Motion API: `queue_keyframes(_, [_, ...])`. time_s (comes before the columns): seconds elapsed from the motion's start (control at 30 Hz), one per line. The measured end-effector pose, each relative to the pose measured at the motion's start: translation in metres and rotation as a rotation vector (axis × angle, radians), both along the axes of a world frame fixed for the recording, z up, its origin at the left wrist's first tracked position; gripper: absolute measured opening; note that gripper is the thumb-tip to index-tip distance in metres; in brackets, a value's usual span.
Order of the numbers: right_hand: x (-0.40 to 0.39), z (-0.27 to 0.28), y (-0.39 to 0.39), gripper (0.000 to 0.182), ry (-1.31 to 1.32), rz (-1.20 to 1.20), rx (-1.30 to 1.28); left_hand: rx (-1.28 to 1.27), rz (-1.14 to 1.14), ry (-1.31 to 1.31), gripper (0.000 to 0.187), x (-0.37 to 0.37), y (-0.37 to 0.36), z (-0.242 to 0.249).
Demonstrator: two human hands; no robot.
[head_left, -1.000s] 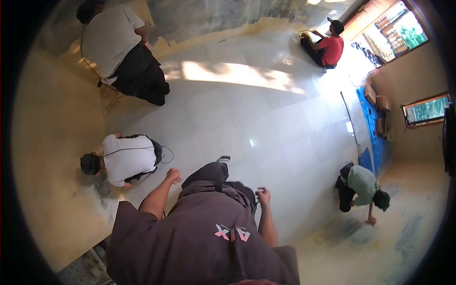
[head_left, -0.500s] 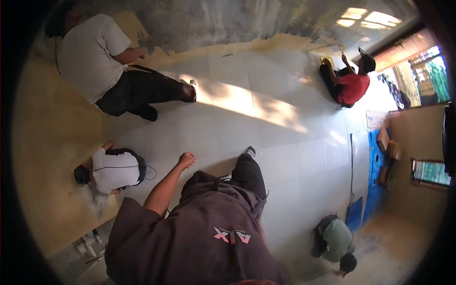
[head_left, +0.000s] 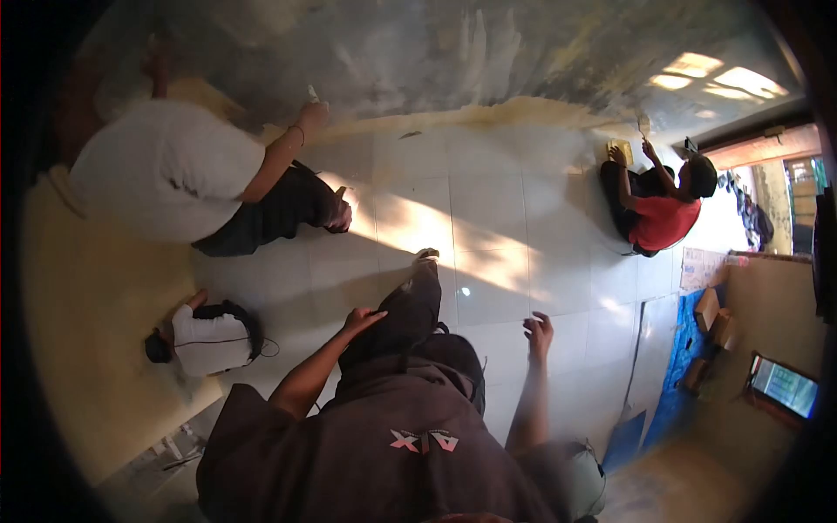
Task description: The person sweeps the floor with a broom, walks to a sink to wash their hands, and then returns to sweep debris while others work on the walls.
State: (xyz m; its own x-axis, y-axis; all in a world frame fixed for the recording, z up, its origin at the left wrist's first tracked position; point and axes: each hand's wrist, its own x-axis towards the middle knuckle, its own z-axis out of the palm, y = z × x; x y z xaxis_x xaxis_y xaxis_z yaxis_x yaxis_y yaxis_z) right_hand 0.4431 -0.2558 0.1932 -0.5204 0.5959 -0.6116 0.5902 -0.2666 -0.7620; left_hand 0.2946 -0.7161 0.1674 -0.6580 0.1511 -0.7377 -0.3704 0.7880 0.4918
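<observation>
My left hand [head_left: 364, 320] hangs over my forward leg, its fingers stretched to the right and nothing visible in it. Off to the right, above the pale floor tiles [head_left: 488, 296], my right hand [head_left: 540, 333] is raised with loosely bent fingers apart, also holding nothing visible. Between the two hands lies the front of my dark shirt [head_left: 349, 453].
A person in a white shirt [head_left: 174, 166] leans at the upper left, a small tool in hand near the grey wall [head_left: 392, 52]. Others crouch at left [head_left: 214, 340] and upper right [head_left: 667, 218], the latter with a brush and yellow container [head_left: 621, 152]. Boxes [head_left: 707, 309] stand at right.
My right hand has come into view. My left hand has moved slightly right and down and its fingers have straightened. The upper-left person's hand has shifted right; my body now covers most of the lower-right person.
</observation>
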Motion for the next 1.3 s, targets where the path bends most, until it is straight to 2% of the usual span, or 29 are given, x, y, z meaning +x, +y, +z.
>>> queue_keyframes(0.07, [-0.029,-0.014,-0.009,0.029,-0.003,0.118,-0.013,-0.121,-0.132,-0.019,0.052,-0.044,0.025,-0.009])
queue_keyframes(0.1, [-0.035,-0.022,-0.018,0.029,0.038,0.201,-0.028,-0.086,-0.156,-0.014,0.053,-0.059,0.034,-0.005])
queue_keyframes(0.13, [-0.044,-0.026,-0.025,0.028,-0.053,0.312,0.071,-0.053,-0.180,-0.010,0.054,-0.076,0.044,0.002])
queue_keyframes(0.17, [-0.056,-0.016,-0.029,0.027,-0.053,0.332,0.061,-0.021,-0.202,-0.010,0.055,-0.090,0.053,0.006])
queue_keyframes(0.2, [-0.067,-0.004,-0.031,0.026,-0.052,0.345,0.088,-0.054,-0.300,-0.094,0.053,-0.108,0.058,0.005])
queue_keyframes(0.23, [-0.079,0.006,-0.030,0.026,-0.051,0.361,0.113,-0.096,-0.289,-0.220,0.052,-0.121,0.067,0.008])
queue_keyframes(0.33, [-0.094,-0.012,-0.012,0.025,-0.148,0.393,0.102,-0.218,-0.294,-0.553,0.053,-0.156,0.103,0.014])
queue_keyframes(0.4, [-0.115,-0.023,0.010,0.024,-0.066,0.425,0.131,-0.295,-0.379,-0.735,0.056,-0.180,0.135,0.006])
queue_keyframes(0.5, [-0.171,-0.033,0.050,0.021,0.008,0.431,0.020,-0.218,-0.627,-1.018,0.054,-0.216,0.205,-0.006])
queue_keyframes(0.6, [-0.238,-0.083,0.083,0.017,0.093,0.407,-0.147,-0.276,-0.872,-1.373,0.048,-0.254,0.258,-0.054])
queue_keyframes(0.63, [-0.264,-0.095,0.095,0.017,0.084,0.473,-0.093,-0.283,-0.926,-1.483,0.045,-0.278,0.272,-0.078])
queue_keyframes(0.67, [-0.290,-0.108,0.103,0.016,0.080,0.532,-0.036,-0.147,-0.813,-1.384,0.037,-0.310,0.279,-0.098])
queue_keyframes(0.73, [-0.332,-0.139,0.117,0.016,0.063,0.617,0.008,0.327,-0.371,-1.097,0.027,-0.364,0.249,-0.221])
queue_keyframes(0.77, [-0.343,-0.161,0.123,0.017,0.027,0.706,0.015,0.309,-0.038,-0.777,0.026,-0.392,0.247,-0.266])
queue_keyframes(0.8, [-0.352,-0.184,0.124,0.019,0.164,0.781,0.158,0.170,0.007,-0.335,0.028,-0.415,0.233,-0.332])
queue_keyframes(0.83, [-0.362,-0.200,0.128,0.021,0.232,0.838,0.180,0.003,-0.255,0.133,0.033,-0.446,0.211,-0.408])
queue_keyframes(0.87, [-0.368,-0.218,0.132,0.023,0.262,0.901,0.157,-0.141,-0.330,0.391,0.042,-0.480,0.204,-0.457])
queue_keyframes(0.93, [-0.375,-0.241,0.141,0.022,0.167,1.144,0.144,-0.331,-0.283,0.564,0.053,-0.543,0.198,-0.529])
queue_keyframes(1.0, [-0.383,-0.265,0.151,0.023,0.261,1.286,0.208,-0.440,-0.248,0.698,0.056,-0.592,0.202,-0.566])
queue_keyframes(1.1, [-0.434,-0.259,0.160,0.018,0.294,1.133,0.288,-0.552,-0.250,0.768,0.058,-0.623,0.217,-0.603])
queue_keyframes(1.23, [-0.440,-0.286,0.162,0.016,0.303,1.034,0.431,-0.719,-0.295,0.862,0.054,-0.634,0.229,-0.614])
queue_keyframes(1.3, [-0.444,-0.294,0.161,0.016,0.362,1.034,0.452,-0.718,-0.318,0.798,0.047,-0.641,0.232,-0.607])
